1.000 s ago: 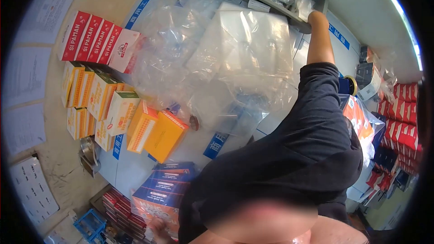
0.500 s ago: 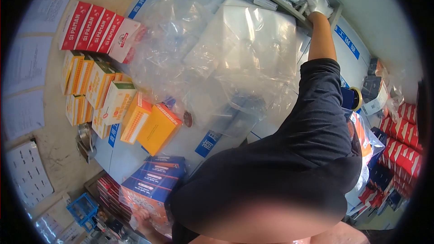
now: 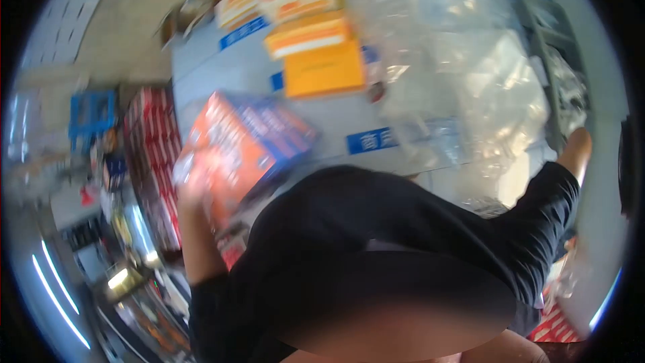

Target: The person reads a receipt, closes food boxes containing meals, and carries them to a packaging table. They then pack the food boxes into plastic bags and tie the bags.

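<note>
My left hand (image 3: 193, 188) grips the near-left end of a plastic-wrapped pack of boxes (image 3: 232, 154), orange on one face and blue on another. The pack is tilted at the table's left edge and smeared by motion. My right arm (image 3: 576, 151) stretches out to the far right, to a grey divided tray (image 3: 554, 81) along the wall. Crinkled clear packets (image 3: 570, 87) lie in that tray. My right hand is blurred among them, and its fingers cannot be made out.
Clear plastic bags (image 3: 487, 87) spread over the table's right half. Yellow-orange boxes (image 3: 322, 67) are stacked at the back. Red-and-white boxes (image 3: 149, 128) stand in a pile left of the table, beside a blue plastic crate (image 3: 93, 117).
My view has swung to the left. My left hand has raised and tilted the wrapped pack at the table edge. The right arm still reaches to the tray.
</note>
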The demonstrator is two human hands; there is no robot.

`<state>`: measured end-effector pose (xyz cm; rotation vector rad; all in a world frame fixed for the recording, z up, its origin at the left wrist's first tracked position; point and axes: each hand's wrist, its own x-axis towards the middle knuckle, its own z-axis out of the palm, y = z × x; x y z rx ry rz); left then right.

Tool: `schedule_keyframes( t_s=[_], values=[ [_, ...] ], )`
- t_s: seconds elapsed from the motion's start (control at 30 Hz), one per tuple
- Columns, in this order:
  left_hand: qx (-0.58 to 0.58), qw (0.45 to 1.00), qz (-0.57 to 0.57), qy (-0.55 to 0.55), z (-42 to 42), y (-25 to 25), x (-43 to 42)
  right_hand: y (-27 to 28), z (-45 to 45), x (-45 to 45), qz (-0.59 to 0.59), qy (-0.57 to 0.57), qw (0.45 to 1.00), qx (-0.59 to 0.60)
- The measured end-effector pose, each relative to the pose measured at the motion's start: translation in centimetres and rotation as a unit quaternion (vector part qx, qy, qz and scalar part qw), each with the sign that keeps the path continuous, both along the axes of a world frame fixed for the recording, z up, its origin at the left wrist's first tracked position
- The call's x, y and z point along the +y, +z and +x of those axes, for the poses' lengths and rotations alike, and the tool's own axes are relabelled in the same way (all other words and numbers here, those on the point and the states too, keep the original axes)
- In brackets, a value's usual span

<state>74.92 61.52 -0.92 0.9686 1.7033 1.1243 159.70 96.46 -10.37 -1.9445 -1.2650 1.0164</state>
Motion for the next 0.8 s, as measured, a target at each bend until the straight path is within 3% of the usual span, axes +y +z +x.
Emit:
schedule_keyframes(
  t_s=[0.03, 0.07, 0.1, 0.13, 0.17, 0.23, 0.27, 0.3, 0.37, 0.4, 0.43, 0.47, 0.53, 0.57, 0.63, 0.8],
  values=[
    [0.014, 0.999, 0.008, -0.028, -0.6, -0.3, 0.0, 2.4, -3.1, -0.5, -0.038, 0.076, 0.991, 0.100],
    [-0.012, 0.999, 0.029, 0.027, 2.3, 1.0, 0.9, 4.3, -5.6, -0.1, -0.089, 0.136, 0.977, 0.140],
    [-0.032, 0.998, 0.061, -0.018, 2.0, 0.6, 1.2, 5.8, -7.8, 1.1, -0.168, 0.173, 0.968, -0.068],
    [-0.050, 0.992, 0.095, -0.068, 1.3, 0.1, 1.7, 7.3, -10.0, 2.0, -0.234, 0.191, 0.913, -0.273],
    [-0.066, 0.986, 0.103, -0.113, 0.6, -0.5, 2.3, 8.7, -12.0, 2.6, -0.286, 0.191, 0.815, -0.466],
    [-0.087, 0.976, 0.118, -0.160, 0.3, -0.8, 2.7, 11.7, -22.1, 2.7, -0.019, 0.258, 0.901, -0.348],
    [-0.101, 0.969, 0.120, -0.191, 0.8, 0.0, 3.0, 13.5, -29.7, -0.4, 0.167, 0.279, 0.905, -0.273],
    [-0.113, 0.961, 0.121, -0.222, 1.2, 0.6, 3.2, 16.1, -37.2, -3.4, 0.138, 0.361, 0.893, -0.231],
    [-0.094, 0.959, 0.140, -0.226, 1.7, 1.2, 3.1, 16.7, -48.8, -9.3, 0.215, 0.488, 0.844, -0.053],
    [-0.069, 0.959, 0.154, -0.228, 1.7, 1.3, 3.0, 15.9, -54.0, -12.8, 0.181, 0.485, 0.855, 0.014],
    [-0.078, 0.952, 0.174, -0.239, 1.6, 1.1, 2.7, 15.6, -58.7, -16.5, 0.232, 0.489, 0.841, -0.014],
    [-0.079, 0.951, 0.178, -0.241, 2.3, 2.0, 2.4, 14.2, -62.2, -19.2, 0.237, 0.496, 0.834, 0.037],
    [0.134, 0.948, 0.256, -0.129, 3.7, 4.4, 2.1, 14.3, -66.7, -23.8, 0.251, 0.498, 0.830, 0.019],
    [0.070, 0.962, 0.240, -0.111, 3.3, 3.8, 1.8, 13.5, -67.4, -24.5, 0.253, 0.499, 0.828, 0.017],
    [0.057, 0.967, 0.227, -0.098, 2.5, 2.9, 1.7, 12.2, -68.5, -25.6, 0.151, 0.388, 0.863, 0.286],
    [0.107, 0.960, 0.221, -0.137, 1.0, 1.2, 2.1, 14.0, -66.5, -26.7, 0.127, 0.444, 0.877, 0.134]
  ],
)
